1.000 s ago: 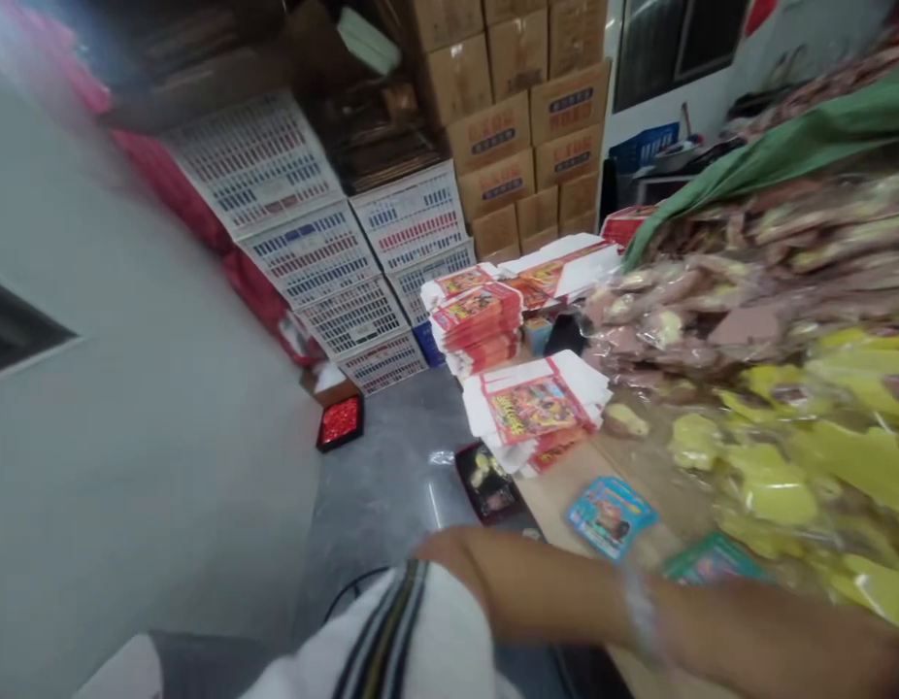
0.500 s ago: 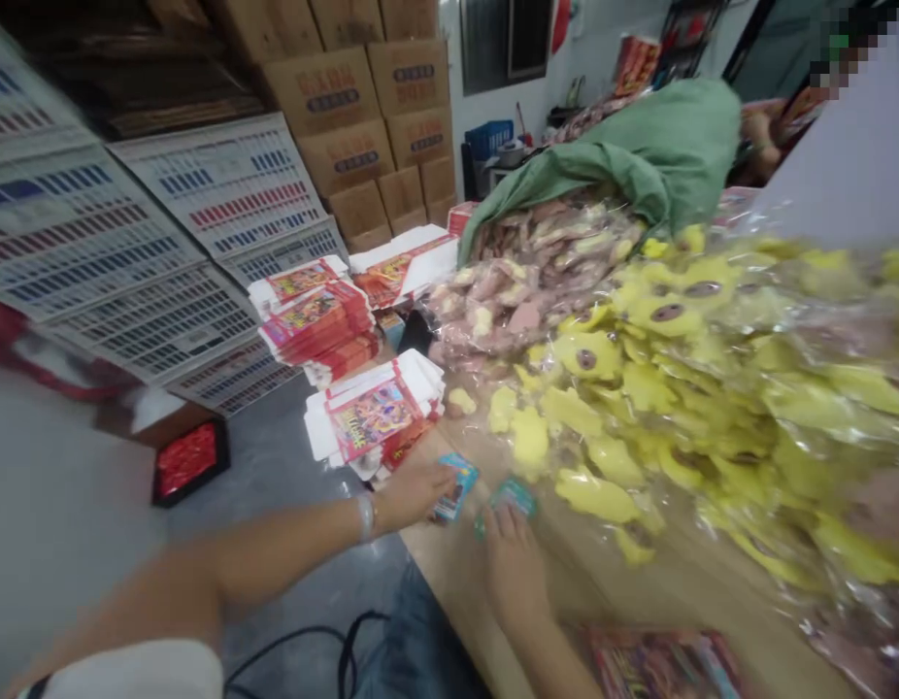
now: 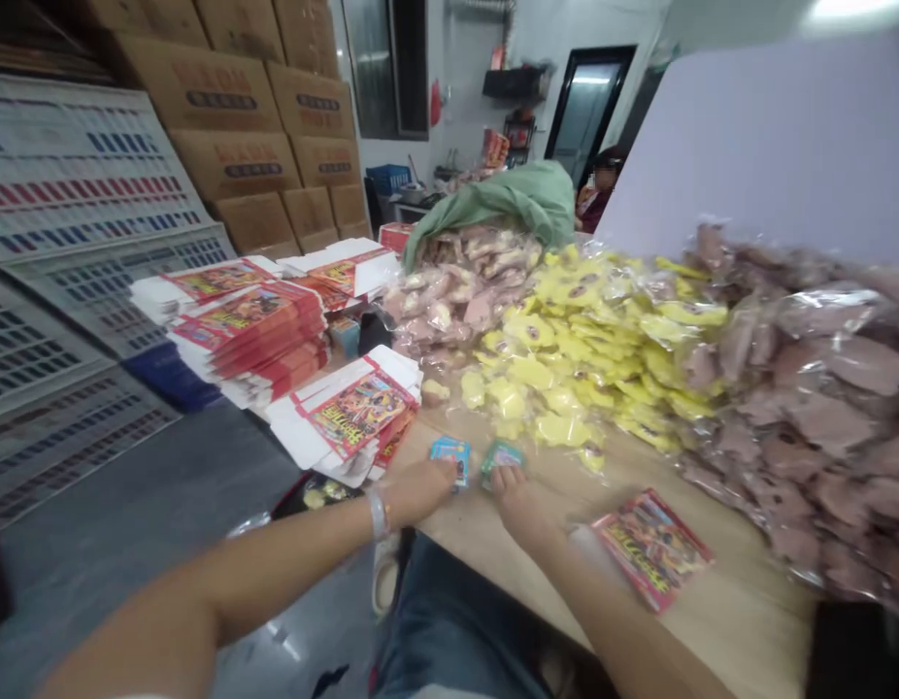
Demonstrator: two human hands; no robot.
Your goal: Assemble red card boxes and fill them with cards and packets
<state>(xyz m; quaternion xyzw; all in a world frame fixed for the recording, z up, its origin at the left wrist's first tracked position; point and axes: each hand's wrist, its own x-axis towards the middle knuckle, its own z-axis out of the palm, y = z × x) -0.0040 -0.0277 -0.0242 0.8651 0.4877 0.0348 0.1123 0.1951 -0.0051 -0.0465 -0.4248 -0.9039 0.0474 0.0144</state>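
Hands up against cards, edges hidden

And there's the left hand right up against a blue card, the right hand on a green card, both over the wooden table, with yellow bagged pieces just ahead!
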